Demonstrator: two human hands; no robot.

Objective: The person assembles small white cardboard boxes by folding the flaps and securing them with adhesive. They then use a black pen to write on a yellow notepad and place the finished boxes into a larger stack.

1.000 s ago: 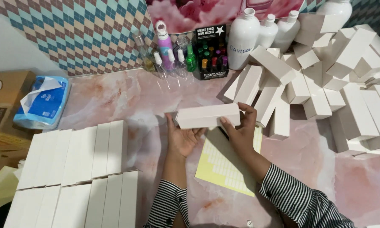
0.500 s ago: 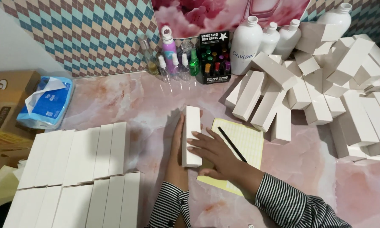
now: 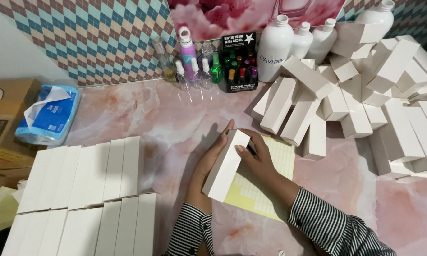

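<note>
1. Left hand (image 3: 212, 154): palm lies flat along the left long face of a white box (image 3: 226, 164); fingers straight and together, tips reaching the box's far end. Hold is open-handed, not a closed grip.
2. Right hand (image 3: 257, 159): fingers curled over the far top edge and right face of the same box, thumb pressing on its upper face. The box is pinched between the two hands.
3. White box: long, plain carton, tilted, far end up by the fingertips, near end down toward the wrists, over the pink marble tabletop (image 3: 175, 118).
4. Directly under the right fingers: a yellow gridded sheet (image 3: 256, 194) lying flat, partly covered by the box and hand.
5. Left of the left fingers, well apart: flat rows of white boxes (image 3: 85, 189) laid side by side.
6. Right of and beyond the right fingers: a loose heap of white boxes (image 3: 365, 99).
7. Beyond the fingertips, at the wall: small spray bottles (image 3: 194, 71), a black display carton (image 3: 239, 61), white bottles (image 3: 275, 47). Far left: a blue tissue pack (image 3: 50, 118).
</note>
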